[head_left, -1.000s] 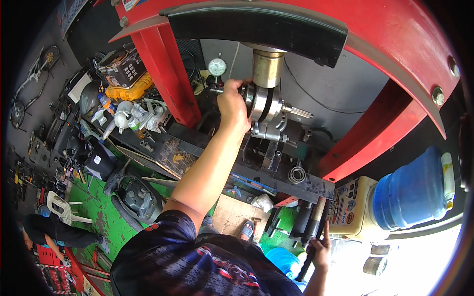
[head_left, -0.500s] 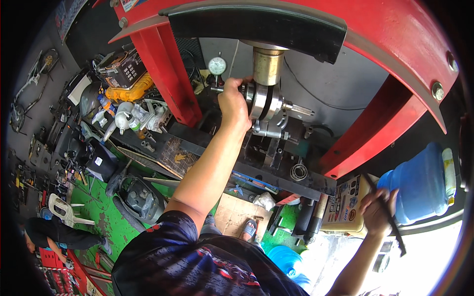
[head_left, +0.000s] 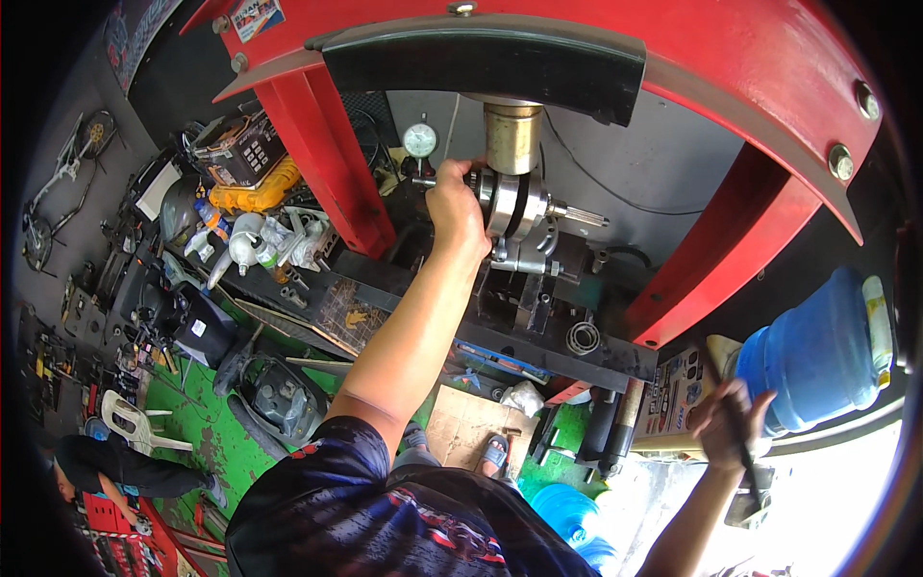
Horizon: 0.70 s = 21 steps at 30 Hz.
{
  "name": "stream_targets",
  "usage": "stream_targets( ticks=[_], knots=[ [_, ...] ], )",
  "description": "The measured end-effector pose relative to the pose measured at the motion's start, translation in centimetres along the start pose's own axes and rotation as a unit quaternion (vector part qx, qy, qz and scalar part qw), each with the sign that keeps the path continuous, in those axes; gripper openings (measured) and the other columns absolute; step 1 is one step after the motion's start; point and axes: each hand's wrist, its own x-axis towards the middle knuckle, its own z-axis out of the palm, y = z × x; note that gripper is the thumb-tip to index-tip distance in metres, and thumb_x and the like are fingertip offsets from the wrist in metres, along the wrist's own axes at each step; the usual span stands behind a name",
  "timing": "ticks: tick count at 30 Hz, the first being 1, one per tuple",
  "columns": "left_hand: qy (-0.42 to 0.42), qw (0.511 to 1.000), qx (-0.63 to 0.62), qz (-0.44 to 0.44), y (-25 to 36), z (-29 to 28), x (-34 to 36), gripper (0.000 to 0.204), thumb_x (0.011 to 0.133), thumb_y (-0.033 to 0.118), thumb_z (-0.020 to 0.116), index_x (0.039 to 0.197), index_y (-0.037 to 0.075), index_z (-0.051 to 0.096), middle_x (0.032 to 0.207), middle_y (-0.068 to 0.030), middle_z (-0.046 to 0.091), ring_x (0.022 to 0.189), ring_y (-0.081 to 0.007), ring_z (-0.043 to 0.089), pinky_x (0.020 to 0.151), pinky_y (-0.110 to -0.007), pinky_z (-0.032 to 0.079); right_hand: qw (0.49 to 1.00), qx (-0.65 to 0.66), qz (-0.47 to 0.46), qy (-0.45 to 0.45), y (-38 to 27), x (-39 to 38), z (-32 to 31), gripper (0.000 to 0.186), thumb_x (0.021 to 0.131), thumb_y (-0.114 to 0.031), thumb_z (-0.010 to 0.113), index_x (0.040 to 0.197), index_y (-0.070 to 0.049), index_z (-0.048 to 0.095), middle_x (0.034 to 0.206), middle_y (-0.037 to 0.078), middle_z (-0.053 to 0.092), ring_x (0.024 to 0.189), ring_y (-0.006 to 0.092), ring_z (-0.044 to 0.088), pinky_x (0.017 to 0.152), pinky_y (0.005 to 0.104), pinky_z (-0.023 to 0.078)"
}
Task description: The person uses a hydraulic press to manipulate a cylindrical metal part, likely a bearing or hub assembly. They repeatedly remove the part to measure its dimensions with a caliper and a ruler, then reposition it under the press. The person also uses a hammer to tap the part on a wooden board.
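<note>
My left hand (head_left: 454, 213) grips a steel crankshaft (head_left: 512, 197) with round webs and a splined end, directly below the brass-coloured ram (head_left: 512, 137) of a red press (head_left: 733, 69). A white-faced dial gauge (head_left: 419, 139) stands just left of it, and a steel ring (head_left: 583, 338) lies on the dark press bed (head_left: 604, 358). My right hand (head_left: 731, 428) is closed on a long black bar (head_left: 753, 482), slightly motion-blurred, at lower right in front of a blue water jug (head_left: 795, 356).
A cluttered bench (head_left: 313, 298) extends left with bottles and an orange case (head_left: 252, 193). A scooter (head_left: 274, 404) and white chair (head_left: 130, 420) stand on the green floor. Another person (head_left: 135, 471) bends at lower left. More blue jugs (head_left: 569, 516) sit near my feet.
Over the last second my right hand has swung up and rightward with the black bar, away from beside the press's lower cylinder. My left hand stays on the crankshaft. The view has shifted slightly.
</note>
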Motion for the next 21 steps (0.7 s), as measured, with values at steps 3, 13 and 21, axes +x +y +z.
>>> stream_targets(
  ticks=[3,13,21],
  knots=[
    [0.001,1.000,0.002,0.003,-0.2,-0.3,0.2,0.036,0.094,0.025,0.051,0.096,-0.005,0.071,0.087,-0.0115,0.070,0.074,-0.0232,0.069,0.070,-0.039,0.057,0.996,0.032,-0.028,0.084,-1.6,2.6,2.0,0.070,0.107,-0.065,0.025,0.096,-0.004,0.056,0.061,0.017,0.058,0.051,0.0292,0.060,0.055,0.0368,0.054],
    [-0.017,1.000,0.002,0.004,0.0,0.1,-0.2,0.035,0.095,0.026,0.051,0.096,-0.004,0.070,0.086,-0.0109,0.070,0.073,-0.0226,0.069,0.070,-0.039,0.056,0.924,-0.130,0.300,0.198,14.6,-8.9,-8.1,0.089,0.095,-0.083,0.031,0.079,-0.002,0.063,0.065,0.012,0.055,0.056,0.0269,0.056,0.055,0.0393,0.049],
    [-0.011,1.000,0.008,-0.005,0.0,-0.2,0.2,0.031,0.095,0.026,0.052,0.098,-0.002,0.066,0.086,-0.0114,0.068,0.074,-0.0245,0.069,0.069,-0.041,0.057,0.999,0.004,-0.042,0.026,-0.3,1.5,-0.1,0.071,0.107,-0.065,0.025,0.102,-0.003,0.059,0.067,0.016,0.061,0.057,0.0284,0.063,0.056,0.0358,0.054]
  ],
)
